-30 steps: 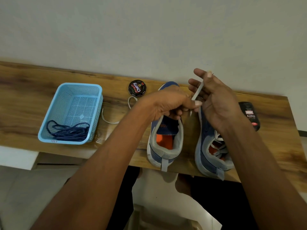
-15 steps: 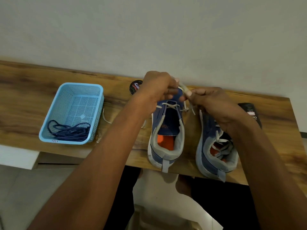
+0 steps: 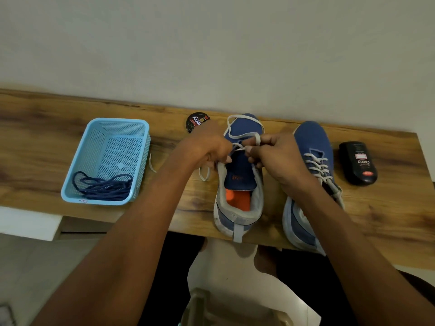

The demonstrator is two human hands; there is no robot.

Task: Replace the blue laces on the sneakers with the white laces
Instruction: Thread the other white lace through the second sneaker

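working over the left-hand blue fabric sneaker with the orange insole (image 3: 239, 196), standing heel-toward-camera on the long wooden worktop (image 3: 47, 147). pinching the flat white lace (image 3: 242, 134) with both hands at the eyelets near the tongue: left hand (image 3: 207, 149) curling its fingers round the lace on the near-left side of the shoe's throat, right hand (image 3: 273, 154) gripping the same lace on the right side with thumb and fingertips. looping loosely over the toe of that sneaker, a slack arc of the white lace, and trailing onto the wood beside the left hand, a further short bend of it, with another white bit showing just beside the basket. sitting just to the right, partly hidden by the right forearm, the second blue fabric sneaker (image 3: 310, 147), already crossed with white lacing (image 3: 319, 165) up its front. lying heaped in the near corner of the light blue perforated plastic basket (image 3: 141, 128) at the left of the worktop, well apart from the shoes, the dark blue laces (image 3: 103, 187). resting near the wall behind the left hand, a small round black polish tin (image 3: 196, 121); lying at the far right, beyond the second sneaker, a black oblong polish bottle with a red label (image 3: 359, 163). backing everything, a plain pale wall (image 3: 211, 43).
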